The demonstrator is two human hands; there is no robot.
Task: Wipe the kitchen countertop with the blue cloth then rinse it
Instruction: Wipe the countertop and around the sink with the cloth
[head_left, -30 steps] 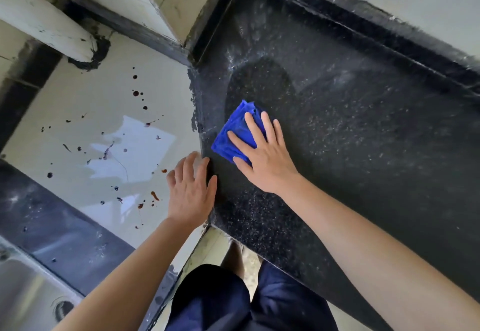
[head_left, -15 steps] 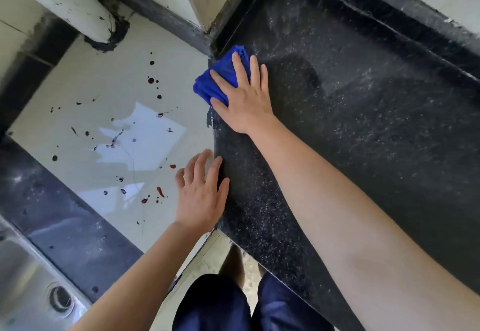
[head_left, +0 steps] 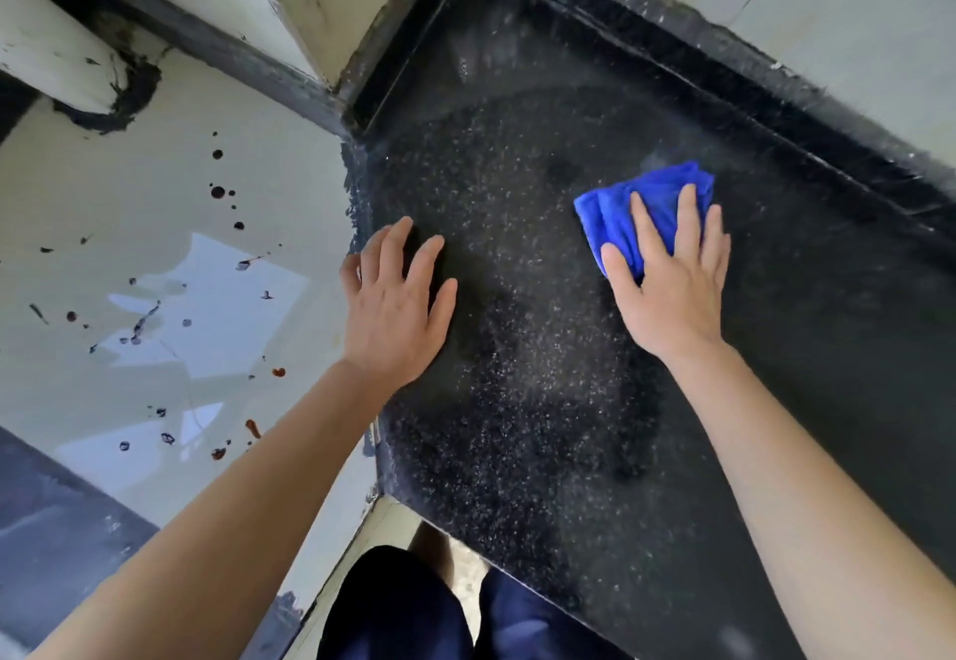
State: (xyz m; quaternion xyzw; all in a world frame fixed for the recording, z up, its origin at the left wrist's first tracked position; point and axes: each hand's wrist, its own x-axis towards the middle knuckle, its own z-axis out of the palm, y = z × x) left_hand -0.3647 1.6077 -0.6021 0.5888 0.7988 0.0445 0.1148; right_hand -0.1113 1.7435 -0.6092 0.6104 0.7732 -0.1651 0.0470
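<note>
The folded blue cloth (head_left: 628, 211) lies on the black speckled countertop (head_left: 543, 426), toward its back right near the raised black rim. My right hand (head_left: 670, 281) presses flat on the cloth, fingers spread over its near half. My left hand (head_left: 396, 305) rests flat and empty on the countertop's left edge, fingers apart, well to the left of the cloth.
Left of the black slab lies a pale glossy surface (head_left: 155, 245) spattered with dark and reddish drops. A white pipe (head_left: 51, 54) stands at the far left. A raised black rim (head_left: 750, 69) borders the countertop at the back. My dark trousers (head_left: 414, 607) show below.
My right hand has slid the cloth from the countertop's back left corner to the right. My left hand has shifted from the pale surface's edge onto the black slab.
</note>
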